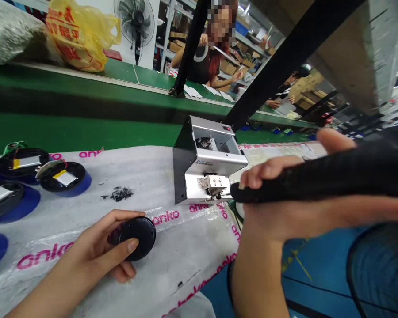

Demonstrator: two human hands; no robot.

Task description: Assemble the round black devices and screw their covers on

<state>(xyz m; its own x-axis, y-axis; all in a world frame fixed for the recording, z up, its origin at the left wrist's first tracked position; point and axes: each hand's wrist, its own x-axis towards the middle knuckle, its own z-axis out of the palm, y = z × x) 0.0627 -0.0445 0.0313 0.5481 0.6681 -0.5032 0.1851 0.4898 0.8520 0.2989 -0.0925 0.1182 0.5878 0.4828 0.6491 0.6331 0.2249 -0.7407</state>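
My left hand (96,251) grips a round black plastic cover (141,236), thumb on its face and fingers behind it, above the wrapped table. My right hand (268,221) is closed around a black electric screwdriver (305,179), slightly blurred and lying across the view. The screwdriver's front end points left at the outlet of a silver and black screw feeder (212,154). Whether its bit touches the outlet cannot be made out. Left of the feeder lies a small pile of black bits (121,193).
Several blue round housings (74,187) with batteries and wires on top stand at the left. Behind the table runs a green conveyor (86,128). A black post (192,44) and a slanted beam (285,48) rise there. Across the line a person (215,57) handles tape.
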